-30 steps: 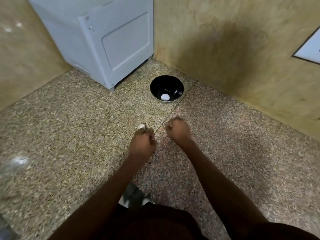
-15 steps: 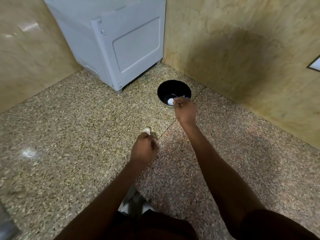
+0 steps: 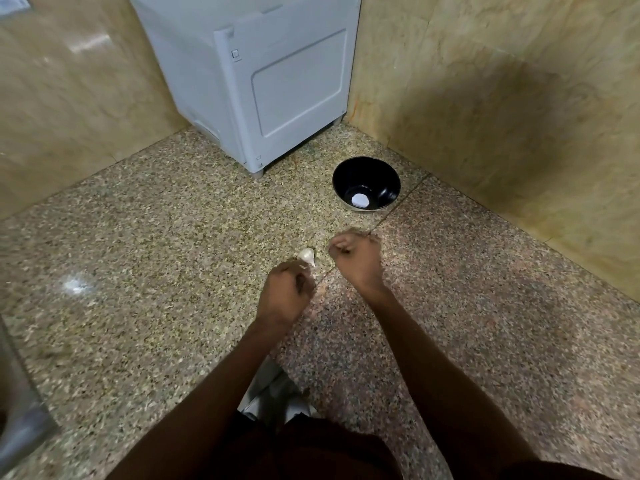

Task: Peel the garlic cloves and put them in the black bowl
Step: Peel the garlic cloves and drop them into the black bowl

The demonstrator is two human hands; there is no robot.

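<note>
Between your curled left fingers (image 3: pixel 294 271): garlic (image 3: pixel 307 255) pinched, tip poking out | left hand (image 3: pixel 284 295) low over terrazzo floor (image 3: pixel 138 271) | right hand (image 3: pixel 356 259) just beside it, fisted, blurred, contents unclear | black bowl (image 3: pixel 381 174) ahead, one peeled clove (image 3: pixel 360 200) inside.

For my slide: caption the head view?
Left hand holds garlic; right hand curled; black bowl beyond.

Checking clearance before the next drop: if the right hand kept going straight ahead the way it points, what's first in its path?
Probably the black bowl; the right hand looks free until there, though depth is unclear.
</note>
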